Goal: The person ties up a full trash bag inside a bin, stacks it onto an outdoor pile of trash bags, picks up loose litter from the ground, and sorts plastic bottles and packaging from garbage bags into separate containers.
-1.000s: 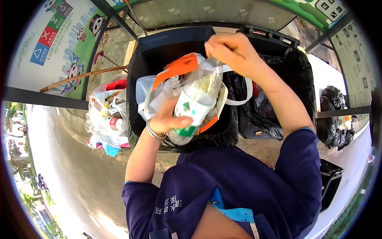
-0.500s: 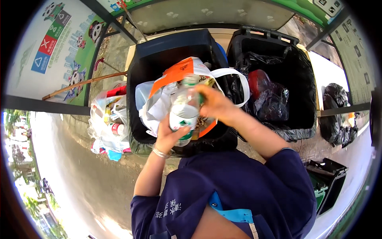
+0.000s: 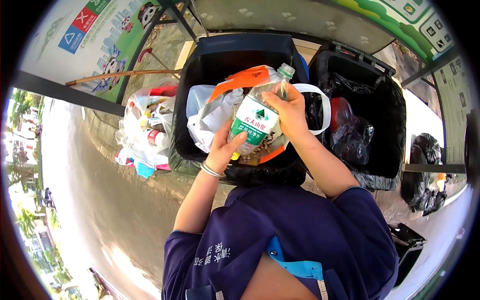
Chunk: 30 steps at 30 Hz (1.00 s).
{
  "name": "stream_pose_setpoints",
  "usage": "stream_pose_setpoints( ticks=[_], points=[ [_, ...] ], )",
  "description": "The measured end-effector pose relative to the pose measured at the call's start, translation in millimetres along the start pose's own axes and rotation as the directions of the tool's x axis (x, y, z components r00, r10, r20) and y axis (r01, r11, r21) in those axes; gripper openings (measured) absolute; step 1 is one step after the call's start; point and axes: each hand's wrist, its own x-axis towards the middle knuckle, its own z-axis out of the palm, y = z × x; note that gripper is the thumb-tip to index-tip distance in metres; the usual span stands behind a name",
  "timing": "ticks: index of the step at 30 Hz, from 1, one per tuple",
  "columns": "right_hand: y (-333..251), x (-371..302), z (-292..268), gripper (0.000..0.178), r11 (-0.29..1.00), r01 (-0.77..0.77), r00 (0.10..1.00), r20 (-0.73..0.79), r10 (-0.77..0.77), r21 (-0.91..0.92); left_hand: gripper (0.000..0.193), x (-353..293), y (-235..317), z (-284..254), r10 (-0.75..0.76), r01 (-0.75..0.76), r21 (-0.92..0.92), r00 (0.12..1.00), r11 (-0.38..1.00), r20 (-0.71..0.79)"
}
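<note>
A clear plastic bottle (image 3: 256, 117) with a green and white label is held tilted over the near bin, its capless neck toward the upper right. My left hand (image 3: 223, 149) grips the bottle's lower end, thumb across the label. Around its upper part my right hand (image 3: 289, 111) is closed, just below the neck. Beneath the bottle, an orange and white carrier bag (image 3: 240, 80) stands open in the black-lined bin (image 3: 235, 45), with crumpled white paper or plastic (image 3: 202, 131) in it. The bag's white handle (image 3: 325, 107) loops out to the right.
To the right stands a second black bin (image 3: 385, 120) with a red and dark plastic bundle (image 3: 347, 125). A clear bag of recyclables (image 3: 150, 132) sits left of the near bin, below a wooden stick (image 3: 125, 74). Black rubbish bags (image 3: 425, 170) lie at far right.
The bottle has tilted to the right, its neck now uncovered and visibly without a cap. My right hand has moved from the neck area onto the bottle's upper body. The view has shifted slightly.
</note>
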Motion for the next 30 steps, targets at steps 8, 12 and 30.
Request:
stream_pose_setpoints(
  ticks=[8,12,30],
  points=[
    [15.8,-43.2,23.8,0.038,0.978,-0.135,0.974,0.157,0.16,-0.159,0.015,-23.4,-24.1,-10.2,0.049,-0.071,-0.052,0.938,0.996,-0.343],
    [11.2,-45.5,31.3,0.026,0.966,0.053,0.979,0.203,0.0,-0.254,0.024,-37.6,-39.9,3.0,0.26,-0.251,0.08,0.864,0.965,-0.431],
    [38.7,-58.6,97.9,0.021,0.963,-0.16,0.915,0.334,0.227,-0.215,0.035,-93.3,-32.0,-48.5,0.269,-0.15,0.254,0.796,0.955,-0.543]
  ],
)
